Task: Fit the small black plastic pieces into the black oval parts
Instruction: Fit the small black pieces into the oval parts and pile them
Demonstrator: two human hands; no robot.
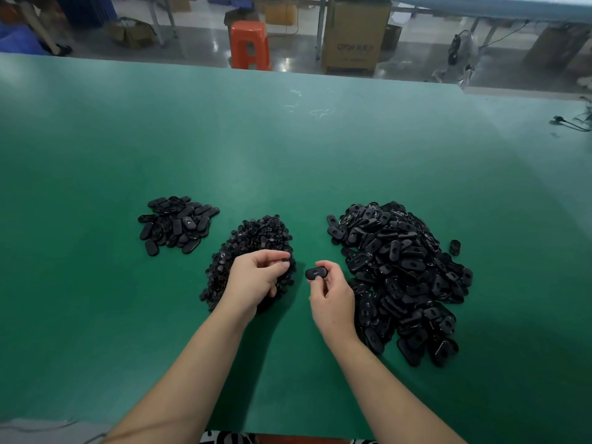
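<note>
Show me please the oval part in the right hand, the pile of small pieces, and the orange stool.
oval part (315,272), head view, its top face.
pile of small pieces (256,233), head view, its far half.
orange stool (249,43), head view, its front side.

We found a factory assembly floor: beyond the left hand (256,277) stood a green workbench (288,149), cartons (355,36) and a plastic stool (249,43).

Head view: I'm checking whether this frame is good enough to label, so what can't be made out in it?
- Left hand: its curled fingers hide whether it pinches a small piece.
- Pile of small pieces: near part hidden under that hand; single pieces too small to tell apart.
- Oval part in right hand: too small and dark to tell whether a piece is fitted.
- Big pile of oval parts: lower layers buried.
</note>
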